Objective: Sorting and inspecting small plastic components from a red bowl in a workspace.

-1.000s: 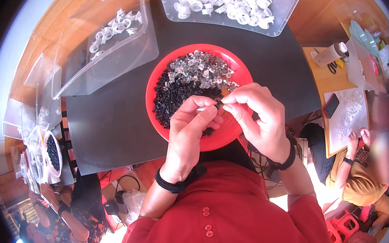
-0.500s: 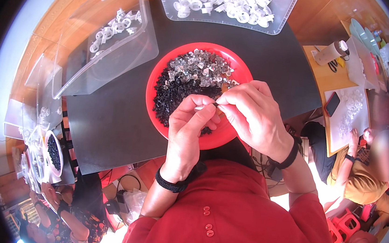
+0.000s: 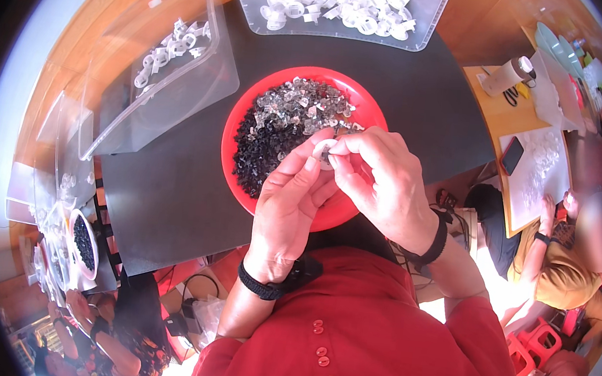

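Note:
Over a red basin [image 3: 376, 108], my left hand [image 3: 280, 218] pinches a small white ring-shaped plastic part [image 3: 318, 150] between thumb and fingertips. The fingertips of my right hand [image 3: 392, 186] are closed at the same part, on its right side, where a small dark spot shows. Whether they also grip a separate tiny piece is too small to make out. Inside the basin lie many tiny black pieces [image 3: 257, 158] and, toward the far side, shiny clear or silvery ones [image 3: 302, 103]. My hands hide the basin's near right portion.
The basin stands on a dark table [image 3: 168, 211]. A clear bin [image 3: 431, 41] of white ring parts is at the far edge; another clear bin [image 3: 211, 100] with fewer stands left. Co-workers sit at both sides, one by a side table with a phone [image 3: 512, 156] and bottle [image 3: 507, 76].
The white ring part has turned up into view between my fingertips, and my hands have shifted slightly. The whole view has moved a little.

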Demonstrator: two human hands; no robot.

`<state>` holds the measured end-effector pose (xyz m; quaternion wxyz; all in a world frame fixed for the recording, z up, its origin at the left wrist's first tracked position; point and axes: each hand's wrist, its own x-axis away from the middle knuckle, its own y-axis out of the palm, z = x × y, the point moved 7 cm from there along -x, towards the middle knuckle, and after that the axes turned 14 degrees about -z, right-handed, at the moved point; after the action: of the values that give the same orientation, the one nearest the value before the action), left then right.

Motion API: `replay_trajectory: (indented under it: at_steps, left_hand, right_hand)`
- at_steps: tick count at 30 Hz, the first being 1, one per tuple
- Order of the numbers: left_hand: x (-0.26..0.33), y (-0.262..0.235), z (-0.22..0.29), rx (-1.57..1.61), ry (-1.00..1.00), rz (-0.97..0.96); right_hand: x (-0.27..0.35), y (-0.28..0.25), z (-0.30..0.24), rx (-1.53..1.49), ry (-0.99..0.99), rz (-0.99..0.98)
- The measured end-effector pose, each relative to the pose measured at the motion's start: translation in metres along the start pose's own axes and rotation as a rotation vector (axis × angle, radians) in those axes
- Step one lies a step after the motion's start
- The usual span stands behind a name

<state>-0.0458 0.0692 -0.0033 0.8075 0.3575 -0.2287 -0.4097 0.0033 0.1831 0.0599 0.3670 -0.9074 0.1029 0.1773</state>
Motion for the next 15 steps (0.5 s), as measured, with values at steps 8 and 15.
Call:
replay_trajectory:
  at_steps: [8,15]
  left_hand:
    - [0.0,-0.002,-0.002,0.033,0.043,-0.014]
    - [-0.002,-0.01,0.005,-0.069,0.138,-0.02]
  right_hand:
    - [0.0,-0.004,-0.005,-0.081,0.02,-0.004]
    - [-0.002,-0.002,0.006,-0.294,0.028,-0.023]
